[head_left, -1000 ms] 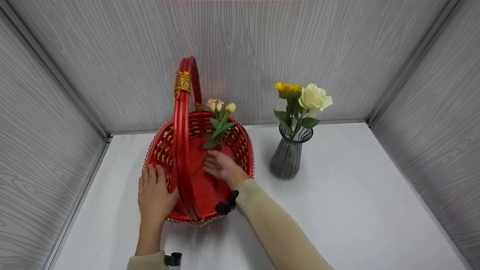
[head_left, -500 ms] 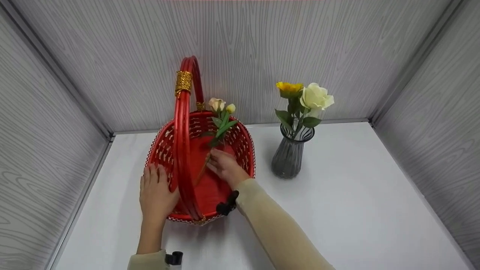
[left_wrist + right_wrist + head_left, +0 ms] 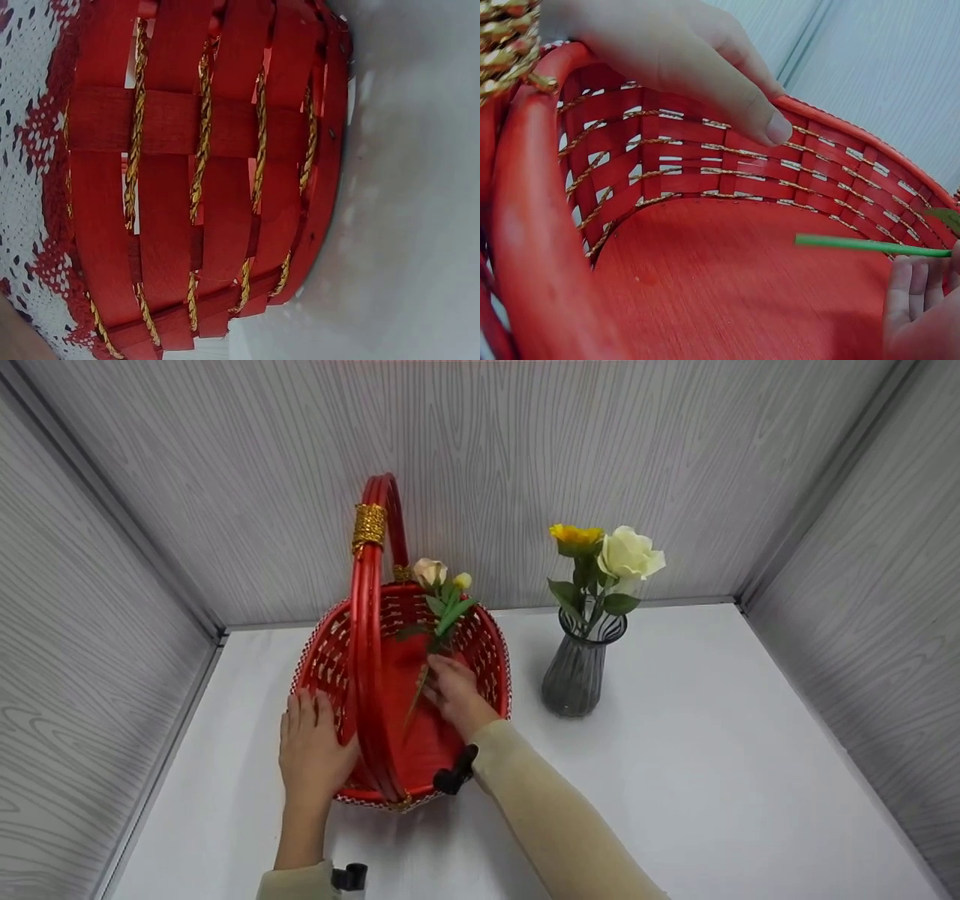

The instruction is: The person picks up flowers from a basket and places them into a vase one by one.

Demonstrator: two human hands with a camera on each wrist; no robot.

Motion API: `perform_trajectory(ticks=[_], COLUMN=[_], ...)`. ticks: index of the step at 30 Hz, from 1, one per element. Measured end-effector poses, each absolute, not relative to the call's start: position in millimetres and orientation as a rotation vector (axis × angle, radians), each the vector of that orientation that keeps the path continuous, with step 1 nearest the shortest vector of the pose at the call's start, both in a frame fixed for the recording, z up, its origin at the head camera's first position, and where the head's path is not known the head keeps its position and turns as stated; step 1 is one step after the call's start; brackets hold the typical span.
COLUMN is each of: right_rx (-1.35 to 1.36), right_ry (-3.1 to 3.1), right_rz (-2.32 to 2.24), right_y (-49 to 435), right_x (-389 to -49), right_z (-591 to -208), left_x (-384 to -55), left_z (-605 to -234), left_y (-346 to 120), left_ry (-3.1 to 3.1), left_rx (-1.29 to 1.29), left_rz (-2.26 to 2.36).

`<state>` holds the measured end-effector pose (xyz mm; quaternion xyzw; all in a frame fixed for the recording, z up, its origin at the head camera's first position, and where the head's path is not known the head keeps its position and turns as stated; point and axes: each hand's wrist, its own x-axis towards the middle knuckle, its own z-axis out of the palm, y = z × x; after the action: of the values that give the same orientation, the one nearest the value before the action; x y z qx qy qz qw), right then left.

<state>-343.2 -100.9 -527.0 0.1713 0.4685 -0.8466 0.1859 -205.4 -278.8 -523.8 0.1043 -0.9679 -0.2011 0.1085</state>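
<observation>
A red woven basket [image 3: 420, 761] with a tall arched handle [image 3: 365, 622] stands on the white table. Straight fingers of my left hand [image 3: 311, 746] rest over its left rim; in the right wrist view that thumb lies inside the rim. My right hand [image 3: 456, 694] reaches inside and pinches a thin flower stem [image 3: 412, 706], whose green end [image 3: 862, 246] points left in the right wrist view. Above these fingers are green leaves [image 3: 452, 615], a pale pink rose [image 3: 430, 572] and a small yellow bud [image 3: 462, 580]. The left wrist view shows the basket's outer weave [image 3: 172, 124].
Right of the basket, a grey ribbed glass vase [image 3: 574, 679] holds a yellow flower [image 3: 576, 540] and a cream rose [image 3: 630, 555]. Grey wood-grain panels [image 3: 525, 450] enclose the back and sides of the white table [image 3: 712, 750].
My right fingers have closed on the stem and shifted slightly right. The stem's lower end has swung down and right, so it stands steeper. My left hand stays on the rim.
</observation>
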Motion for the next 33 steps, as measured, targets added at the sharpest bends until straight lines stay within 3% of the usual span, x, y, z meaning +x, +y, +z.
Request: perform_trajectory(ticks=[17, 33], right_rx=[0.449, 0.192], right_ry=[1.231, 1.329], right_rz=[-2.447, -2.42], right_y=[-97.6, -103.9], right_x=[-343.2, -339.0], right_z=[-526.1, -518.9], left_x=[-204.8, -204.8], left_z=[-526.4, -522.7], left_y=[-277.6, -278.4], left_ry=[-2.846, -2.816], left_rx=[0.315, 0.301], left_rz=[-0.606, -0.597])
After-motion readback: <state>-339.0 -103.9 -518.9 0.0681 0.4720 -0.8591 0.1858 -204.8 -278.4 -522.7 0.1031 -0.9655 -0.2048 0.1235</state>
